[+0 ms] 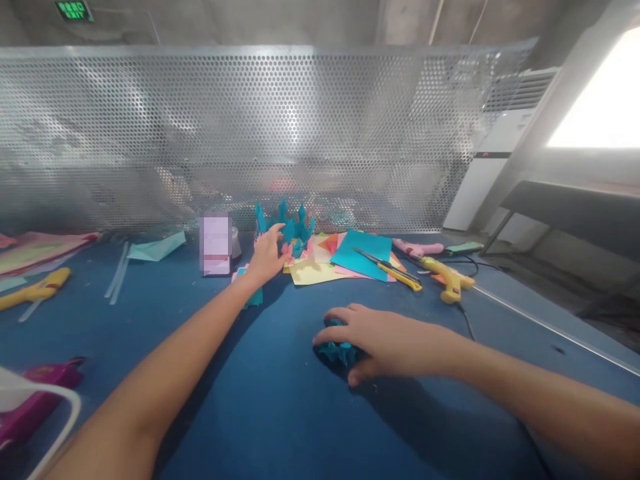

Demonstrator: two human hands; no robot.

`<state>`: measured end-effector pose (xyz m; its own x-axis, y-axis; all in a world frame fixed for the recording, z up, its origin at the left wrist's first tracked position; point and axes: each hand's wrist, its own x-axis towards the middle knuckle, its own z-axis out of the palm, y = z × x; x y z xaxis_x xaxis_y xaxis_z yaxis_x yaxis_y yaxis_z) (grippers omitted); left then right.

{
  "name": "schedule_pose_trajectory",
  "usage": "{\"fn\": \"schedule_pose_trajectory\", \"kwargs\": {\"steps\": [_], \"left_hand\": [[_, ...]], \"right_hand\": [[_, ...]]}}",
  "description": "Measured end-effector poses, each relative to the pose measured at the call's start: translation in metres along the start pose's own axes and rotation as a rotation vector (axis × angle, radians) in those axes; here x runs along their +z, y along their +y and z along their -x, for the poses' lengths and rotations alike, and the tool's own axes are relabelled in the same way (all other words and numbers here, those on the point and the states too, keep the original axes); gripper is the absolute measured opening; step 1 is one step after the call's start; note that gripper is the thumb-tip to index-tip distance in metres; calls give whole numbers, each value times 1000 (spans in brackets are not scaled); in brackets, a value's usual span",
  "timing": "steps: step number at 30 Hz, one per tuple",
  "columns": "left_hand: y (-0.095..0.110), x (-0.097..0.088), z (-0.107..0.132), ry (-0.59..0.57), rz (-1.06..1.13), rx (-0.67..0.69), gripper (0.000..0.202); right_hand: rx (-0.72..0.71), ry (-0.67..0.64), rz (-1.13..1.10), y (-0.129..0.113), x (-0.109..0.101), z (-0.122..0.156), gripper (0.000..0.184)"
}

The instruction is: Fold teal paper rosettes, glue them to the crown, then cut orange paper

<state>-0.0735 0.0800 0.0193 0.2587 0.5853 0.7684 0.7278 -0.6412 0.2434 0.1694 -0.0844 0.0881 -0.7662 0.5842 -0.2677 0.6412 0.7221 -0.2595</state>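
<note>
My left hand (270, 255) reaches to the far side of the table, fingers bent against a cluster of teal and pink folded paper (299, 230) with upright pointed tips. Its finger and thumb seem to close on part of the cluster; some of the contact is hidden. Nearer to me, my right hand (373, 340) curls over a small teal folded paper piece (339, 352) resting on the blue table (295, 413). Fingers lie on its far side and the thumb at its near side, covering much of it. Under my left wrist is a small teal and pink paper stack (254, 297).
Teal paper sheets (363, 248) lie behind my right hand with a yellow utility knife (400, 273) on top. Right of them are yellow (453, 280) and pink (420, 248) glue guns. Glue sticks (117, 273) lie left. A perforated metal screen (240, 133) borders the far edge.
</note>
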Motion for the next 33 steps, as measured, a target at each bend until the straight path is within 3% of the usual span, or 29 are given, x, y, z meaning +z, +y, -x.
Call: {"fn": "schedule_pose_trajectory", "kwargs": {"steps": [5, 8, 13, 16, 19, 25, 27, 30, 33], "left_hand": [[-2, 0, 5, 6, 34, -55, 69], [5, -5, 7, 80, 74, -114, 67], [24, -13, 9, 248, 198, -260, 49], [39, -15, 16, 288, 304, -340, 42], [57, -16, 29, 256, 415, -387, 35], [101, -25, 52, 83, 634, -374, 22], [117, -32, 55, 28, 708, -327, 13], [136, -46, 55, -63, 748, -150, 12], [149, -59, 53, -68, 782, -129, 12]], "right_hand": [[-7, 33, 80, 0, 2, -4, 41], [-25, 45, 58, 2, 0, -5, 34], [-66, -30, 30, -1, -6, -7, 60], [-88, -51, 35, -4, -5, -11, 53], [-85, -15, 67, -5, 0, -16, 37], [-107, 11, 109, -2, 3, -22, 35], [-97, 5, 66, -1, 0, -24, 34], [-93, 9, -41, 2, -4, -29, 30], [-107, 39, -126, 7, -6, -34, 27]]}}
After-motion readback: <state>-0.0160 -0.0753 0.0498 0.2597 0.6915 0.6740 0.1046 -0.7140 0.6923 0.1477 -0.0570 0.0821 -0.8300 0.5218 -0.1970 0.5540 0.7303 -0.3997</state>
